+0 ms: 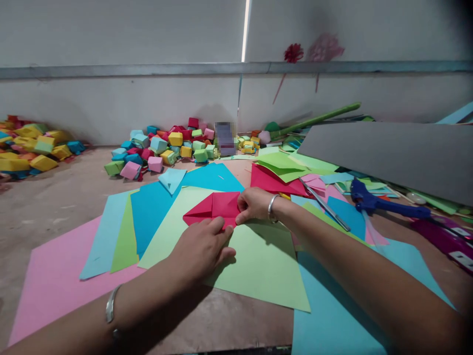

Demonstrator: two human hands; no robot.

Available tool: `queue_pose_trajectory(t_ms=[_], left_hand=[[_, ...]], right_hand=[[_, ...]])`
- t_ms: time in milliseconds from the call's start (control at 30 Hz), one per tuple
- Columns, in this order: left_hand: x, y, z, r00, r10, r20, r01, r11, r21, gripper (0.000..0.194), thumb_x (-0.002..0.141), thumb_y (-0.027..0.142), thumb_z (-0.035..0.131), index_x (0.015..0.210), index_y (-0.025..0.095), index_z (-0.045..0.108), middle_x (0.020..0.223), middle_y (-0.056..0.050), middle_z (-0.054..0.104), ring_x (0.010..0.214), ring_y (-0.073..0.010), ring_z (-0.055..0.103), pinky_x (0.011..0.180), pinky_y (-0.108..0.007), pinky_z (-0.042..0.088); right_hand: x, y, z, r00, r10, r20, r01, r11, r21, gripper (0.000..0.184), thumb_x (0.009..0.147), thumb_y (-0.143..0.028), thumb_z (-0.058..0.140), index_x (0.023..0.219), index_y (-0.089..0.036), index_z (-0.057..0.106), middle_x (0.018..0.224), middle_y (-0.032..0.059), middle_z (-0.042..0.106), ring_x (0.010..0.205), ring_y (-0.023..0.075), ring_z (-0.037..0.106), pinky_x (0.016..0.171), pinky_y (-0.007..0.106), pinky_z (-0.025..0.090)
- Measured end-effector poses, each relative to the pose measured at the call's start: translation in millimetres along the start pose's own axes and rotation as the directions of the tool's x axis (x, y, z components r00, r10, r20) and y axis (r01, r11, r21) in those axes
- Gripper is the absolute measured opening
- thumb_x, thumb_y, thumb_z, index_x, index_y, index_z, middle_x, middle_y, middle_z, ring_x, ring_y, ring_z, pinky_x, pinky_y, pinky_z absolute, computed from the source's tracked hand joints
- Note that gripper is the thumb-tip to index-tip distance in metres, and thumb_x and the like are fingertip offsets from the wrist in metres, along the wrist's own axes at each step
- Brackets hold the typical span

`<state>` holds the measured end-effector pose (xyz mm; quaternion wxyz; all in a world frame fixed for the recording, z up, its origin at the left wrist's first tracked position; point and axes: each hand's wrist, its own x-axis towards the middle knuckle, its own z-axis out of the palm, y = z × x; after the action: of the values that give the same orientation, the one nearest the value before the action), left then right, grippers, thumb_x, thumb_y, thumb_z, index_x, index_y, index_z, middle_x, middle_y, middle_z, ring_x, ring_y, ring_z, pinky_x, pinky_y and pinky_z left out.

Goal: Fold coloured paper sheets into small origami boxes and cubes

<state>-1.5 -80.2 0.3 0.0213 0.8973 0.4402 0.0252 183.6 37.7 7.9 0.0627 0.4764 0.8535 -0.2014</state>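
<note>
A folded red paper [221, 204], pointed at its left end, lies on a pale green sheet [258, 261]. My right hand [254, 203] has its fingers closed on the right end of the red paper, in a pinch between thumb and bent fingers. Along the near edge rests my left hand [205, 244], fingertips pressing the paper down and thumb held apart over the green sheet. The hands hide the red paper's right side and part of its lower edge.
Fanned under the green sheet are blue [155, 207], pink [59, 266] and light blue sheets [332, 296]. Folded paper cubes [158, 145] are heaped by the wall. Right of my hands lie a silver pen-like tool [325, 204], a blue glue gun [388, 202] and a grey board [391, 153].
</note>
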Motion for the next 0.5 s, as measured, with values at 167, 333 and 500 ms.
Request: queue_pose_trajectory(t_ms=[167,333,500], left_hand=[[-9.7,0.8,-1.5,0.997,0.074,0.035,-0.076,0.995,0.059,0.027,0.091,0.034,0.053,0.100,0.012,0.067,0.096,-0.011,0.064,0.082,-0.0253,0.060,0.069,-0.038,0.050],[-35.1,-2.9,-2.2,0.987,0.148,-0.060,-0.149,0.988,-0.024,0.023,0.092,0.023,0.049,0.105,0.013,0.066,0.117,-0.012,0.066,0.093,-0.0230,0.062,0.083,-0.038,0.052],[-39.4,-4.7,3.6,0.969,0.147,-0.198,-0.165,0.983,-0.077,0.027,0.091,0.017,0.046,0.113,0.017,0.062,0.122,-0.008,0.066,0.105,-0.0219,0.061,0.089,-0.040,0.051]], right_hand=[[-3.7,-4.7,-3.5,1.000,0.018,-0.018,-0.018,1.000,0.004,0.031,0.063,-0.046,0.079,0.066,-0.018,0.068,0.062,-0.0001,0.062,0.061,0.0136,0.053,0.051,0.024,0.033],[-4.5,-6.0,-4.4,1.000,0.011,-0.026,-0.011,1.000,0.013,0.033,0.062,-0.047,0.079,0.069,-0.017,0.070,0.067,0.0021,0.066,0.063,0.0149,0.055,0.051,0.024,0.034],[-6.6,-4.1,-4.3,0.998,-0.056,-0.026,0.056,0.998,0.008,0.026,0.067,-0.042,0.077,0.069,-0.016,0.070,0.066,0.0023,0.066,0.062,0.0147,0.055,0.051,0.024,0.034]])
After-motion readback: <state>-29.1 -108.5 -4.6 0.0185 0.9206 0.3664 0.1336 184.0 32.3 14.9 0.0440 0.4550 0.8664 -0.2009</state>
